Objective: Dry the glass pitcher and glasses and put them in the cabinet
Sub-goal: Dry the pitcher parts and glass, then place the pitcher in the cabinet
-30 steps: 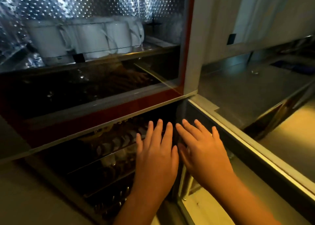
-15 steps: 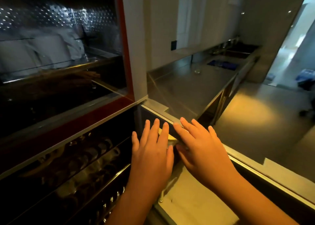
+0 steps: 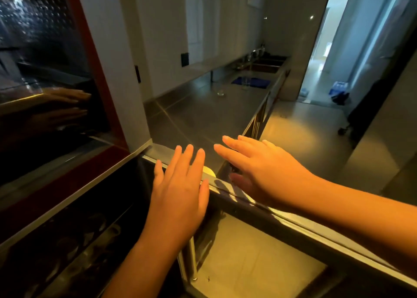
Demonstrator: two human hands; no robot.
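My left hand [image 3: 180, 191] is flat with straight fingers in front of the dark glass door of the lower cabinet [image 3: 74, 234], holding nothing. My right hand [image 3: 259, 169] is also flat and empty, reaching over the near edge of the steel counter [image 3: 203, 117]. Far down the counter stands a tall clear glass [image 3: 246, 82] next to a blue cloth [image 3: 252, 82], and a short glass [image 3: 220, 91] sits a little nearer. No pitcher shows.
The upper cabinet [image 3: 45, 83] with a red frame and dark glass reflects my hands. Dishes show dimly behind the lower door. A double sink [image 3: 266, 65] lies at the counter's far end. An open doorway [image 3: 325, 49] is at the right, tiled floor below.
The view has swung right, from the cabinet shelves with white mugs toward the counter. Both hands stay flat and have drifted from the lower cabinet door toward the counter edge.
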